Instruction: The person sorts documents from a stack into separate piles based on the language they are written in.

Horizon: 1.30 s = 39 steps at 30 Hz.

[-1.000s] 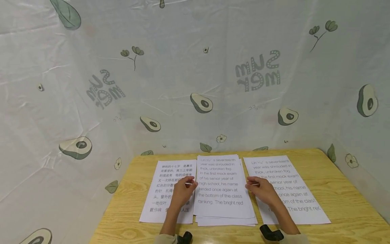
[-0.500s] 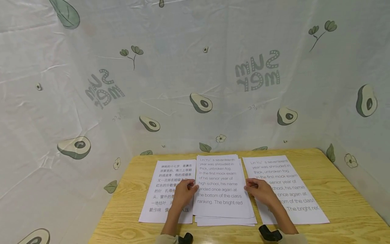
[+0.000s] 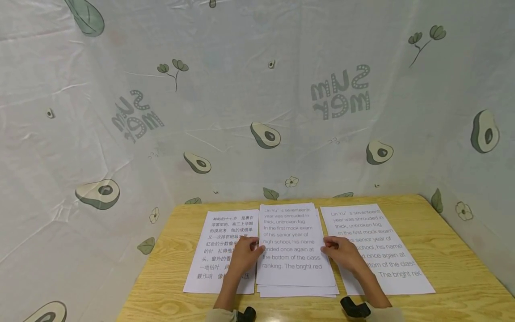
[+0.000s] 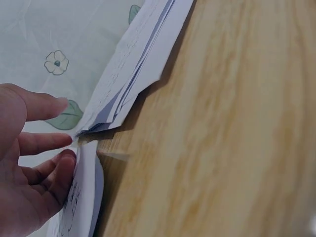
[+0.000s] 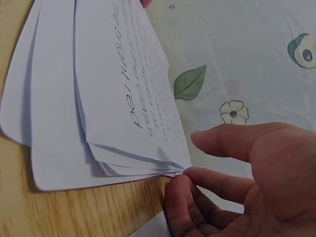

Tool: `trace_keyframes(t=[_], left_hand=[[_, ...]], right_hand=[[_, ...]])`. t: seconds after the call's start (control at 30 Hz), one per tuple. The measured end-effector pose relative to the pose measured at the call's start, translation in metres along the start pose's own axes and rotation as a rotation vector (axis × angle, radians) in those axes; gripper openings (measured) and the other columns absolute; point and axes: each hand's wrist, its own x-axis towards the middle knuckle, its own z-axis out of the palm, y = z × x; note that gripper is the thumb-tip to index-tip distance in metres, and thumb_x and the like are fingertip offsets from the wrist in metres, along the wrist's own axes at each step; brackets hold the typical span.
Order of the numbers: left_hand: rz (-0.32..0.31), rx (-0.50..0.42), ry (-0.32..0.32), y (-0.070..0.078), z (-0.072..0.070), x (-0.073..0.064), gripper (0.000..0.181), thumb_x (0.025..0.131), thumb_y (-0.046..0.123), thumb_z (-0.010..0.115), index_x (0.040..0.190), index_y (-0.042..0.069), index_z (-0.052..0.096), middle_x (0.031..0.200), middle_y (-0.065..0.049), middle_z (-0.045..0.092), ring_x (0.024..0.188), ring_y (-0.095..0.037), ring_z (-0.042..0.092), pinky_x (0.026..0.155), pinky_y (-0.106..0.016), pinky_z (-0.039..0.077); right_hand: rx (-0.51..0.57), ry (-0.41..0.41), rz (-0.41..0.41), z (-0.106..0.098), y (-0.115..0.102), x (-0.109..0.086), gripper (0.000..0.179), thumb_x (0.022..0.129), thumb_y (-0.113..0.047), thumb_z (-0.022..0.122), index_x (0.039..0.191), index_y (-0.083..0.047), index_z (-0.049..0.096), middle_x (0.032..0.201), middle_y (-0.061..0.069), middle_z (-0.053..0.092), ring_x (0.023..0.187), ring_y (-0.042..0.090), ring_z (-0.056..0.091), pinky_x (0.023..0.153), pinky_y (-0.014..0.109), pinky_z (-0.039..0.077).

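Note:
In the head view, a stack of white sheets printed in English [image 3: 289,241] lies in the middle of the table, its lower sheets sticking out unevenly. My left hand [image 3: 244,255] is at its left edge, reaching over a sheet of Chinese text [image 3: 219,255]. At the stack's right edge my right hand [image 3: 346,254] has its fingers loosely bent. In the left wrist view, the index fingertip touches the stack's edge [image 4: 123,94] and the thumb stands apart from the index finger. The right wrist view has the index fingertip against the stack's corner [image 5: 143,165], thumb spread above.
On the right lies another English-printed sheet [image 3: 396,264], partly covered by the right forearm. The wooden table [image 3: 450,268] ends at a pale curtain [image 3: 225,103] printed with avocados and leaves. Black devices [image 3: 356,307] sit at both wrists.
Both hands have slid slightly toward the table's near edge along the stack's sides, and the left thumb now overlaps the stack's left edge. The sheets lie almost as before.

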Motion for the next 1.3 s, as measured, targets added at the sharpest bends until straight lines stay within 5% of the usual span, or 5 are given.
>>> trace_keyframes(t=[0.77, 0.97, 1.3], left_hand=[[0.052, -0.103, -0.026, 0.017, -0.002, -0.006, 0.041, 0.097, 0.022, 0.078, 0.134, 0.006, 0.073, 0.117, -0.012, 0.073, 0.095, -0.017, 0.066, 0.074, -0.028, 0.054], [0.035, -0.162, -0.07, 0.02, 0.0, -0.005, 0.049, 0.095, 0.019, 0.08, 0.14, 0.003, 0.068, 0.114, -0.011, 0.074, 0.09, -0.014, 0.068, 0.067, -0.025, 0.057], [0.005, -0.137, -0.078, 0.021, -0.002, -0.007, 0.056, 0.091, 0.001, 0.078, 0.145, 0.001, 0.063, 0.115, -0.013, 0.072, 0.089, -0.015, 0.067, 0.066, -0.026, 0.057]], right_hand=[[0.025, 0.01, -0.076, 0.007, -0.009, -0.005, 0.049, 0.096, -0.013, 0.077, 0.14, 0.005, 0.065, 0.127, 0.019, 0.072, 0.112, 0.031, 0.071, 0.084, 0.032, 0.058], [0.061, -0.013, -0.071, 0.007, -0.011, -0.006, 0.051, 0.095, -0.005, 0.075, 0.143, 0.006, 0.062, 0.128, 0.021, 0.071, 0.11, 0.029, 0.072, 0.079, 0.029, 0.059], [0.049, 0.023, -0.092, 0.0, -0.009, -0.004, 0.049, 0.093, 0.0, 0.072, 0.141, 0.005, 0.064, 0.128, 0.023, 0.071, 0.112, 0.034, 0.073, 0.085, 0.033, 0.059]])
